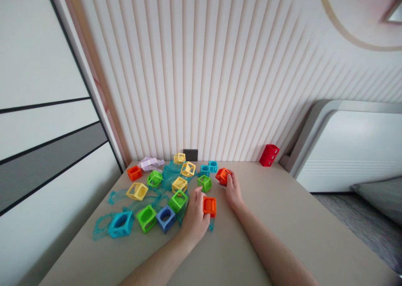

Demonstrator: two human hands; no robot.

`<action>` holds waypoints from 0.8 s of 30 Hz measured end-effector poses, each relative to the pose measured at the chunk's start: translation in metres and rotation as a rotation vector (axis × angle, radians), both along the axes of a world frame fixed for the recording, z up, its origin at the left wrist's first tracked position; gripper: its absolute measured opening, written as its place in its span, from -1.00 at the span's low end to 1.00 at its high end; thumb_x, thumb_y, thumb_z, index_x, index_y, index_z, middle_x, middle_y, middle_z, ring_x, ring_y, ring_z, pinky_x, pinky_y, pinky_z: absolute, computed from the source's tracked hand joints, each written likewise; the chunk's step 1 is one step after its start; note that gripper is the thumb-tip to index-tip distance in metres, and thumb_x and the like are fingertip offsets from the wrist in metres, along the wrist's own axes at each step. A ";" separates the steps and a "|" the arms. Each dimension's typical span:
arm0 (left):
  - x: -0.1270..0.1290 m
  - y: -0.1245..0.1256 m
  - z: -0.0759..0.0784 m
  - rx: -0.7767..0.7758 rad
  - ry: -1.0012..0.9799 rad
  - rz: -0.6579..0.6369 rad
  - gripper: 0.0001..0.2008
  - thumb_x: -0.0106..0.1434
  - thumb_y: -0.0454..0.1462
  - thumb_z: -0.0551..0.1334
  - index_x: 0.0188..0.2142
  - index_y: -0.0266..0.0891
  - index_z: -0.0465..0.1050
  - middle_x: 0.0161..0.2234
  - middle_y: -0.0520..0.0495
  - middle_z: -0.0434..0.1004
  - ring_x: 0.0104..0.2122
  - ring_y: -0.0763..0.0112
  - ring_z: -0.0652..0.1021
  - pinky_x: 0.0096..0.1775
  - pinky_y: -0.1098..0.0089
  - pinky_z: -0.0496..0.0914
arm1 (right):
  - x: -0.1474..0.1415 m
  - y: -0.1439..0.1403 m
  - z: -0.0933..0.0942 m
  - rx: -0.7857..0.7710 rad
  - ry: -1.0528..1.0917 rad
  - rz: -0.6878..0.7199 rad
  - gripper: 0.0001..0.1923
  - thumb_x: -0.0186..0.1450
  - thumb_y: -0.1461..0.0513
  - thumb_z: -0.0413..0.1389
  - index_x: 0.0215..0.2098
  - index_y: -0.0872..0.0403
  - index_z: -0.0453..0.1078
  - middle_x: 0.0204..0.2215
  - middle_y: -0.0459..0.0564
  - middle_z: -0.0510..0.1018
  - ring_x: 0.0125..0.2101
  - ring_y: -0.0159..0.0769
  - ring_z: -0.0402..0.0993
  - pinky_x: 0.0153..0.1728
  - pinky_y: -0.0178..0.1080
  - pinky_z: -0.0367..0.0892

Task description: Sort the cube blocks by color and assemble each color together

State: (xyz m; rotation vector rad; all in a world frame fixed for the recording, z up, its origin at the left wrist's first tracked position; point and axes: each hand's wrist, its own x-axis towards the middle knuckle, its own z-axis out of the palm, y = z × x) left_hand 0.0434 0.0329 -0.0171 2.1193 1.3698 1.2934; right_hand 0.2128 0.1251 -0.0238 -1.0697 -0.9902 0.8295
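Note:
My left hand (195, 215) is closed around an orange hollow cube block (210, 207), whose open face points up toward me. Farther back, my right hand (234, 189) grips a second orange cube block (222, 175), apart from the first. A green cube block (204, 183) sits on the table between and behind the hands. Left of my left hand lie a lighter green block (178, 200) and a blue block (166, 219) with a round opening. Part of a clear teal piece (212, 224) pokes out beneath the left-hand block.
Several yellow, green and teal blocks, including a large teal block (121, 224), spread over the table's (282, 235) left side among clear teal track pieces (171, 173). Pale purple pieces (150, 163) lie at the back left. A red block stack (269, 155) stands near the ribbed wall (213, 76).

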 end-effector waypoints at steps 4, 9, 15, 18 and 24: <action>-0.001 0.003 -0.002 0.052 -0.050 0.004 -0.55 0.06 -0.60 0.08 -0.11 -0.18 0.26 -0.02 -0.18 0.30 0.03 0.17 0.45 0.08 0.07 0.40 | 0.000 -0.002 0.001 -0.009 -0.023 0.019 -0.57 0.28 -0.13 0.07 -0.13 0.00 0.41 -0.29 -0.03 0.58 -0.33 -0.17 0.52 -0.42 -0.19 0.48; -0.001 0.005 -0.002 0.065 -0.055 -0.015 -0.52 0.06 -0.62 0.08 -0.09 -0.15 0.23 -0.08 -0.12 0.27 -0.04 0.20 0.45 0.02 0.11 0.42 | 0.000 -0.004 0.002 -0.019 -0.044 0.021 -0.57 0.28 -0.12 0.06 -0.12 0.00 0.41 -0.28 -0.02 0.58 -0.33 -0.15 0.51 -0.44 -0.19 0.47; 0.000 0.004 0.000 0.071 -0.053 -0.035 -0.56 0.08 -0.63 0.04 -0.15 -0.15 0.23 -0.18 -0.06 0.27 -0.17 0.28 0.46 -0.09 0.23 0.45 | -0.001 -0.006 0.005 -0.012 -0.053 0.024 -0.59 0.30 -0.12 0.06 -0.12 -0.01 0.40 -0.29 -0.03 0.58 -0.33 -0.16 0.50 -0.45 -0.20 0.47; 0.000 0.005 0.001 0.079 -0.056 -0.025 -0.57 0.09 -0.63 0.04 -0.16 -0.15 0.24 -0.19 -0.05 0.27 -0.19 0.30 0.47 -0.11 0.25 0.45 | -0.001 -0.006 0.005 -0.002 -0.051 0.020 -0.59 0.30 -0.13 0.05 -0.13 -0.02 0.39 -0.29 -0.05 0.57 -0.33 -0.17 0.51 -0.46 -0.20 0.46; -0.001 0.003 0.003 0.102 -0.058 0.005 -0.57 0.09 -0.62 0.05 -0.13 -0.17 0.24 -0.21 -0.07 0.32 -0.19 0.26 0.49 -0.12 0.23 0.46 | -0.003 -0.006 0.006 0.008 -0.040 -0.005 -0.54 0.29 -0.22 0.03 -0.25 -0.04 0.35 -0.44 -0.10 0.51 -0.44 -0.21 0.46 -0.51 -0.20 0.44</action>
